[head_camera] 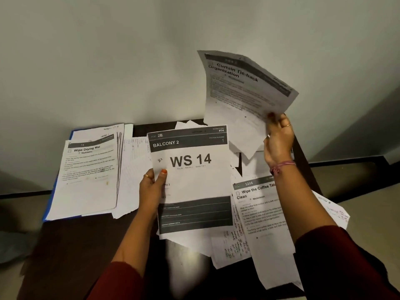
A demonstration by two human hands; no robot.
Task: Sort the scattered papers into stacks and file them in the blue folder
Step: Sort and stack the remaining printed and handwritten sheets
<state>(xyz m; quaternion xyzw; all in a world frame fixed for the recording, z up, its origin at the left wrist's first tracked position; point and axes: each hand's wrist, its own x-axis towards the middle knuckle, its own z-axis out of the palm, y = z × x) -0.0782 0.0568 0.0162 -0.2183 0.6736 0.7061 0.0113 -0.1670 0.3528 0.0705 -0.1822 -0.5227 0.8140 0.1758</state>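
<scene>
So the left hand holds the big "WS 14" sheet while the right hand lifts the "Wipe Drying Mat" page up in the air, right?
Not quite. In the head view the right hand lifts the "Curtain Tie-back Organization" page. The "Wipe Drying Mat" page lies on the stack at left. The left hand does hold the "WS 14" sheet.

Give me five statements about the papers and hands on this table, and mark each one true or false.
1. The left hand holds the WS 14 sheet. True.
2. The right hand lies flat on the table. False: it holds the Curtain Tie-back sheet raised in the air.
3. The Wipe Drying Mat sheet tops the stack on the blue folder. True.
4. The Wipe the Coffee Table sheet lies left of the WS 14 sheet. False: right.
5. The blue folder stands upright. False: it lies flat.
</scene>
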